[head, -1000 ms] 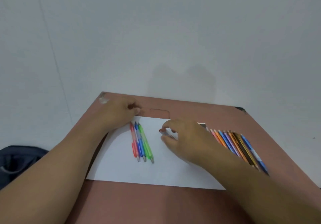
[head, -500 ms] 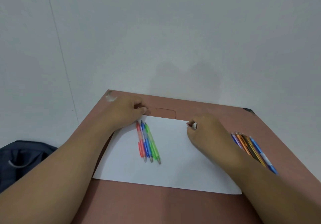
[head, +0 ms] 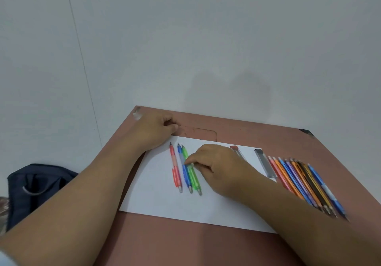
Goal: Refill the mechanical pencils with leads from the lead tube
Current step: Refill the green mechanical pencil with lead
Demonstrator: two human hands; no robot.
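Three mechanical pencils lie side by side on the white paper (head: 165, 208): red pencil (head: 175, 167) on the left, blue pencil (head: 185, 169) in the middle, green pencil (head: 191, 169) on the right, tips toward the far edge.

The right hand (head: 214, 166) now sits over the green and blue pencils, thumb and forefinger pinching at mid-barrel; which of the two it has hold of is hard to tell, probably the green. Half a second back that hand was farther right, at the far edge of the paper, with a small red-tipped item in its fingers. That item looks to be the red-capped lead tube (head: 237, 152), now lying free on the paper just right of the hand. A second, dark lead tube (head: 265, 163) lies at the paper's right edge, beside the row of unsorted pencils (head: 303, 181) on the brown table (head: 185, 245).

The left hand (head: 156, 129) rests at the paper's far left corner, fingers loosely curled, holding nothing that shows.

Reading: tube set down, pencil being picked. Likely the start of the next refill, with most of the pencils yet to do.

A dark bag (head: 35, 185) sits off to the left, below table level.
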